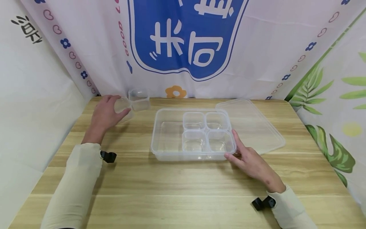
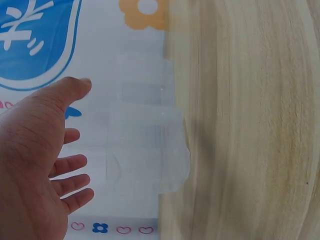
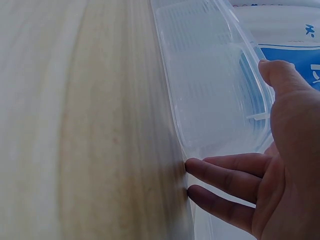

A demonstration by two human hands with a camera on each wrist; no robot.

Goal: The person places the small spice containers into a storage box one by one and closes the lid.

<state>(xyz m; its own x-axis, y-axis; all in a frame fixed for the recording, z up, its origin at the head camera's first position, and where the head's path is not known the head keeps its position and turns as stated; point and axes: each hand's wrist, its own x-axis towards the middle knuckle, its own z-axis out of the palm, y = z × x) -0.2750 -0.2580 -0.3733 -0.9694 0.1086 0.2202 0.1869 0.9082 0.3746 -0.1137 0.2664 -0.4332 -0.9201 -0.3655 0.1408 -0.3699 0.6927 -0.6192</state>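
Note:
A large clear plastic box point(image 1: 167, 156) lies on the table, with several small clear cups point(image 1: 194, 141) filling its right half. My right hand point(image 1: 251, 160) rests at the box's right end, thumb at the near corner and fingers nearly straight along the side. At the back left, two loose clear cups stand close together. Around the nearer cup point(image 1: 123, 109) my left hand point(image 1: 105, 111) spreads its thumb and fingers. The left wrist view shows this hand point(image 2: 40, 145) with a gap between it and the cups point(image 2: 145, 145). The farther cup point(image 1: 139, 100) stands just beyond.
A translucent flat lid point(image 1: 257, 127) lies on the right, partly behind the box. The wooden table point(image 1: 183, 194) meets a printed cloth point(image 1: 114, 63) at its back edge. Dark wrist cameras point(image 1: 108, 156) stick out from both sleeves.

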